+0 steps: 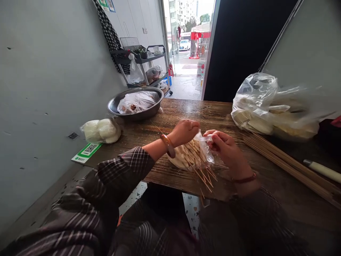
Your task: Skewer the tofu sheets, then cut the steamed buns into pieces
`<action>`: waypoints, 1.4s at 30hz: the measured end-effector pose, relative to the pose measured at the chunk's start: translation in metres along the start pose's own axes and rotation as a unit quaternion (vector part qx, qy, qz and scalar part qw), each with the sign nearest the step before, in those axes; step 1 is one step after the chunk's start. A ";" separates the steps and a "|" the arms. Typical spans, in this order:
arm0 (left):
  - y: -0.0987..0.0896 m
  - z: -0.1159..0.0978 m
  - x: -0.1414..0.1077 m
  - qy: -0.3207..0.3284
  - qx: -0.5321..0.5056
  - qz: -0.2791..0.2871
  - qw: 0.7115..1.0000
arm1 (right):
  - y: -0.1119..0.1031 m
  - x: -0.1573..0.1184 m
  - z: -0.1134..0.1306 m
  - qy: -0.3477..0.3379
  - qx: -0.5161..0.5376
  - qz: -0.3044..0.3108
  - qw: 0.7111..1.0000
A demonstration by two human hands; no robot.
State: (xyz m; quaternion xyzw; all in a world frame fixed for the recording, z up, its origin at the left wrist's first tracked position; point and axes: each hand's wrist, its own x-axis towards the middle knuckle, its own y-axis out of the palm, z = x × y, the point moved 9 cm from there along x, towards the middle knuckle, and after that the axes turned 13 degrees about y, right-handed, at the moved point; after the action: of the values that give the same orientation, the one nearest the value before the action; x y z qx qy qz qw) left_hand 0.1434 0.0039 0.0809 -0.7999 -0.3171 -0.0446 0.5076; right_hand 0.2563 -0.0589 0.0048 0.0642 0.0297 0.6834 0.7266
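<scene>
Skewers (193, 153) of flat pale food lie bundled on the table, their thin wooden ends pointing toward me. A clear plastic bag (207, 151) is around part of the bundle. Above it, my left hand (186, 131), with a bangle at the wrist, is closed on the bag's gathered edge; its fingertips are mostly hidden. My right hand (223, 145) pinches the same plastic between thumb and fingers, just right of the left. Under the skewers, a pale round surface (177, 161) shows partly.
A metal basin (135, 115) holding a plastic bag stands back left, with wrapped white rounds (101, 131) nearer. Long bare sticks (282, 158) and a white-handled tool (322, 171) lie right, below a large bag of pale food (255, 106). A cart (145, 58) stands beyond.
</scene>
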 end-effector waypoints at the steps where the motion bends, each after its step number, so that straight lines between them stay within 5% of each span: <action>1: 0.006 -0.002 0.004 -0.026 -0.065 -0.011 0.997 | 0.000 0.001 -0.006 0.024 0.059 0.007 0.998; 6: 0.022 0.006 0.004 -0.126 -0.289 -0.018 0.949 | 0.006 0.003 -0.019 0.077 0.158 0.052 0.983; 12: 0.026 -0.004 -0.009 -0.110 -0.367 0.063 0.922 | 0.013 0.003 -0.017 0.082 0.093 0.073 0.989; 16: 0.035 -0.015 -0.010 -0.078 -0.295 0.137 0.943 | 0.013 0.001 -0.008 0.054 0.025 0.052 0.997; 27: 0.038 -0.004 -0.011 0.006 -0.059 0.153 0.986 | 0.013 -0.003 0.001 -0.009 -0.273 0.090 0.958; 35: 0.021 -0.004 -0.007 -0.050 -0.113 0.094 0.988 | -0.006 -0.001 0.000 0.027 -0.144 0.019 0.989; 38: 0.024 -0.014 -0.005 -0.038 -0.109 0.098 0.988 | -0.010 -0.004 0.014 -0.025 -0.064 -0.016 0.997; 42: 0.037 -0.021 0.000 0.013 -0.041 0.099 0.994 | -0.006 -0.009 0.031 -0.112 -0.087 -0.035 0.989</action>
State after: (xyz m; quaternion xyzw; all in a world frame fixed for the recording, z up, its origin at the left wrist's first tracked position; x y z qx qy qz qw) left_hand 0.1697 -0.0240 0.0617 -0.8468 -0.2277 -0.0171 0.4803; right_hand 0.2656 -0.0698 0.0341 0.0763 -0.1094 0.6460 0.7516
